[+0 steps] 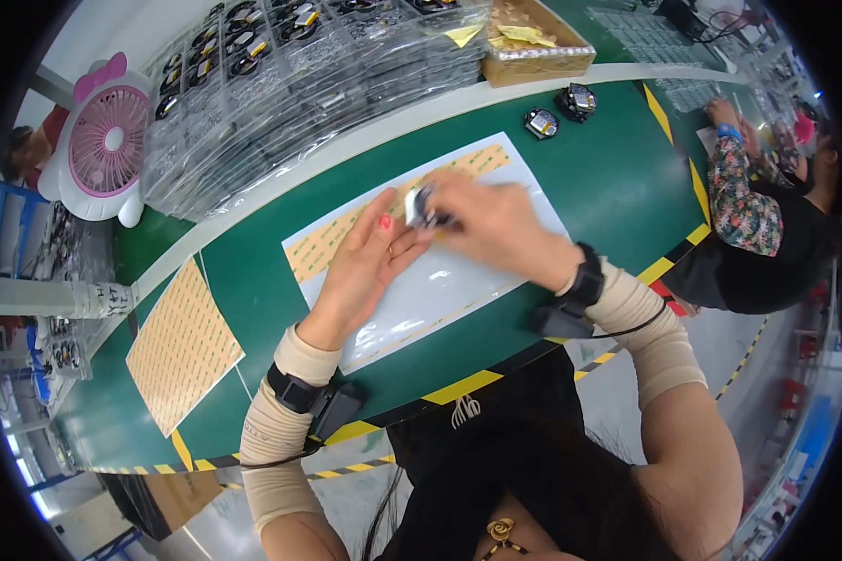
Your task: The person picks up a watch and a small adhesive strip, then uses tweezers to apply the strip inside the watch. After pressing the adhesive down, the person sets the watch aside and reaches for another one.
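Note:
Between my hands is a small round black-and-silver electronic module (423,208), blurred by motion. My right hand (500,224) grips it with the fingers closed around its right side. My left hand (360,266) is held close against the module's left, palm turned up, thumb and fingers apart; whether its fingertips touch the module I cannot tell. Under both hands lies a glossy white backing sheet (440,290) with a band of tan adhesive stickers (482,164) along its far edge. Two similar round modules (541,122) rest on the green table at the far right.
A full tan sticker sheet (185,348) lies on the table at the left. Stacked clear trays of modules (281,103), a pink-and-white fan (110,140) and a cardboard box (538,61) stand along the back. Another person (767,215) works at the right.

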The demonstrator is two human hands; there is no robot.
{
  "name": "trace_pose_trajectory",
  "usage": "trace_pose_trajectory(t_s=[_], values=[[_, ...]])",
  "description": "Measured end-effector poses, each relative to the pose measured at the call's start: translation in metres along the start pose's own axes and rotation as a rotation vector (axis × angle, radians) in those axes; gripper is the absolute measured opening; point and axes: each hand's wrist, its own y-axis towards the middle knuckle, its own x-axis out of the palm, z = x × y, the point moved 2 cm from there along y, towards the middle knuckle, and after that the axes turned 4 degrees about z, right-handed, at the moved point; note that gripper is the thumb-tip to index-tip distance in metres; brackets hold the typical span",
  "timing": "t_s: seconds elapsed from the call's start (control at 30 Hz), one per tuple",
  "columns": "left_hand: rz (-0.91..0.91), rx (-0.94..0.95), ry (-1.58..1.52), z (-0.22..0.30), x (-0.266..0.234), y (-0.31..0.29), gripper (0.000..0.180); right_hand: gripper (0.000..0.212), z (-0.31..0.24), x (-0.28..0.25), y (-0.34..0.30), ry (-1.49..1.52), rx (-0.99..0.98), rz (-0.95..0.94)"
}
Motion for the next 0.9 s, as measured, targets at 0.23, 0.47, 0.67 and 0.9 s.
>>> trace_pose_trajectory(t_s=[0.23, 0.47, 0.67, 0.9], values=[[-0.133, 0.004, 0.013, 0.004, -0.001, 0.000, 0.042, 0.030, 0.103, -0.082, 0.018, -0.518, 0.516, -0.133], [-0.145, 0.012, 0.003, 0.003, -0.002, 0.001, 0.041, 0.033, 0.113, -0.086, 0.018, -0.318, 0.172, -0.321], [-0.154, 0.017, 0.011, 0.003, 0.000, 0.000, 0.041, 0.031, 0.100, -0.065, 0.015, -0.601, 0.635, -0.266], [-0.126, -0.011, -0.004, 0.005, 0.000, -0.003, 0.043, 0.029, 0.119, -0.065, 0.006, -0.299, 0.400, -0.346]])
